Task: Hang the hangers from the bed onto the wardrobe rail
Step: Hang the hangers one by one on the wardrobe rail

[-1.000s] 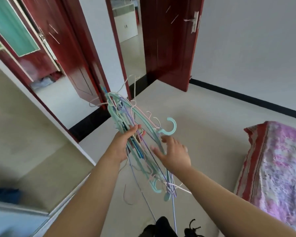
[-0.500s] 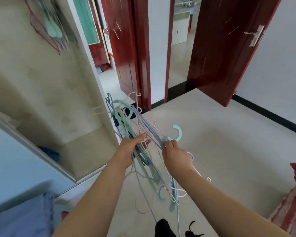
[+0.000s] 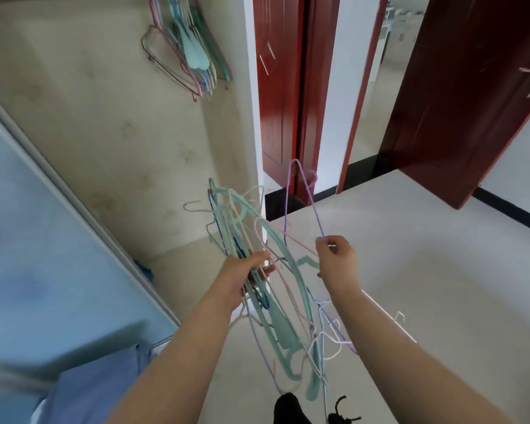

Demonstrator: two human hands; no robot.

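My left hand (image 3: 248, 275) grips a tangled bundle of hangers (image 3: 283, 313), teal, pink, white and lilac, in the middle of the view. To its right, my right hand (image 3: 335, 261) pinches a thin purple wire hanger (image 3: 301, 191) that rises up out of the bundle. Several hangers (image 3: 193, 53) hang inside the open wardrobe (image 3: 104, 123) at the top left; the rail itself is out of sight above the frame.
A sliding wardrobe door (image 3: 37, 240) with a frosted blue panel fills the left. Folded blue cloth (image 3: 101, 390) lies at the bottom left. Dark red doors (image 3: 459, 96) stand open behind. Pale floor (image 3: 426, 255) lies to the right, black shoes (image 3: 291, 413) at the bottom.
The view has swung left and up from the bed to the wardrobe. My right hand has taken a purple wire hanger and lifted it out of the bundle.
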